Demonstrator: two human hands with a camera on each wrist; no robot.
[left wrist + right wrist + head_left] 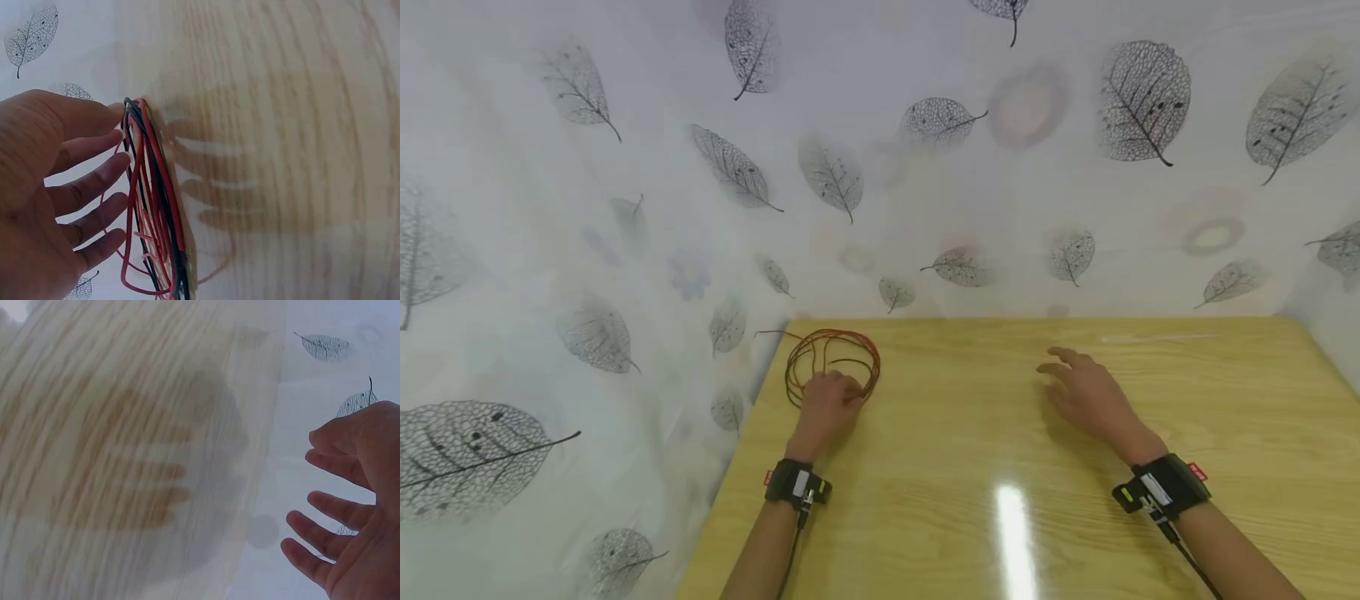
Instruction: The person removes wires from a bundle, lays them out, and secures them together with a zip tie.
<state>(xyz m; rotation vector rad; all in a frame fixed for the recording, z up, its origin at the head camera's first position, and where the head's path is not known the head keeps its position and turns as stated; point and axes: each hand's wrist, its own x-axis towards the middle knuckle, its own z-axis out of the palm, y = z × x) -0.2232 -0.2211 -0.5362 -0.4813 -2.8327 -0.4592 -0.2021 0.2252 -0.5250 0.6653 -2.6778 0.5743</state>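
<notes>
A loose coil of thin red and black electrical wire (pixel 871 343) lies at the table's far left corner, one red end sticking out past the edge. My left hand (pixel 829 404) reaches over its near side. In the left wrist view, the thumb and index finger of the left hand (pixel 56 169) pinch the top of the wire bundle (pixel 164 187), while the other fingers are spread beside it. Over the right half of the table hovers my right hand (pixel 1092 398), fingers apart and loosely bent. Nothing is in the right hand (pixel 356 506) in its wrist view.
A thin white strip (pixel 1157 338) lies near the table's back edge, beyond the right hand. Pale wood-grain table (pixel 955 417) runs between the hands. A leaf-printed white sheet (pixel 865 250) hangs behind and to the left. Each wrist wears a black camera strap with a cable.
</notes>
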